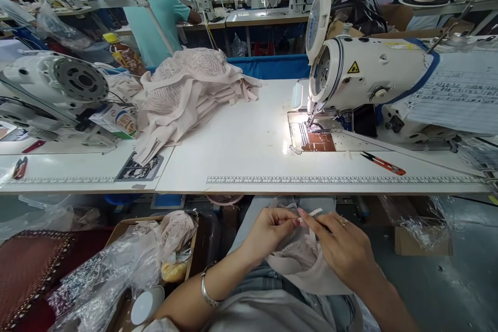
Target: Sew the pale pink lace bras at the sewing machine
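"What have you got there, and where is it?"

"A pale pink garment (311, 272). It lies across my lap (249, 218), in front of the sewing machine (373, 65) and lower than it, about in line with the needle end. It's right under my left hand (272, 231) and right hand (348, 246), its lacy part coming up close to my fingers."

"Are you holding anything?"

"Yes, both hands are pinched on a thin white strip (316, 212), fingertips almost meeting, and one end of it pokes out beyond the pinch. I can't tell whether the strip is joined to the garment."

"And your arms?"

"My forearms slope in toward each other, in front of the machine. The left one wears a bracelet (206, 290). The back of my right hand faces up, with a ring (344, 222) on it, and its fingers point over at the left."

"Anything near the machine?"

"A pair of snips (383, 163) lies just in front of it on the table (249, 145). A pile of garments (182, 93) sits well to its left."
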Demonstrator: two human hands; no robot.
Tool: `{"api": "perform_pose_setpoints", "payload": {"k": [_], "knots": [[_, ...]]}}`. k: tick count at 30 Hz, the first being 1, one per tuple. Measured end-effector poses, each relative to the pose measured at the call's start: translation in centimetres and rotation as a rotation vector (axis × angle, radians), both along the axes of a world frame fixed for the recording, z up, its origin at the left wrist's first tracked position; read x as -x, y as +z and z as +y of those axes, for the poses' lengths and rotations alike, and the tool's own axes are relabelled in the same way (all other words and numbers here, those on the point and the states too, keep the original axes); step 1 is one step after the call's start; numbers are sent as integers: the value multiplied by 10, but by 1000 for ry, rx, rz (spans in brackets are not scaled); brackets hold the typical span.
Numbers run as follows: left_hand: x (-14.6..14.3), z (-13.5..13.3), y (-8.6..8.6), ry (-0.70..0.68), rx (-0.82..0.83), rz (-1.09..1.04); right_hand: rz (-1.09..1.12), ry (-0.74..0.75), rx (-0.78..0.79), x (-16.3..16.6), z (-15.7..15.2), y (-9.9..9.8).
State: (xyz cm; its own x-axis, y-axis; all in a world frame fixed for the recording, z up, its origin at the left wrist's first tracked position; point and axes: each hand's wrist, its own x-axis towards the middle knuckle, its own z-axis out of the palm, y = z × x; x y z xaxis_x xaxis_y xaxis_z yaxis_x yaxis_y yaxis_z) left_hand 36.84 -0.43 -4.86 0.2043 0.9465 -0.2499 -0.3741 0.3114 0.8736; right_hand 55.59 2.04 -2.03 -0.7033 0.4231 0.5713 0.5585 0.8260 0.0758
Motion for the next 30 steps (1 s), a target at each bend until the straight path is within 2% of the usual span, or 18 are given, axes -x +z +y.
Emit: {"api": "perform_pose_setpoints", "payload": {"k": [23, 30], "knots": [[1, 0, 2, 27, 4, -22, -20, 0, -25, -2, -1, -5], [0, -1, -1, 19, -30, 16, 63, 3, 99, -1, -3, -14]]}}
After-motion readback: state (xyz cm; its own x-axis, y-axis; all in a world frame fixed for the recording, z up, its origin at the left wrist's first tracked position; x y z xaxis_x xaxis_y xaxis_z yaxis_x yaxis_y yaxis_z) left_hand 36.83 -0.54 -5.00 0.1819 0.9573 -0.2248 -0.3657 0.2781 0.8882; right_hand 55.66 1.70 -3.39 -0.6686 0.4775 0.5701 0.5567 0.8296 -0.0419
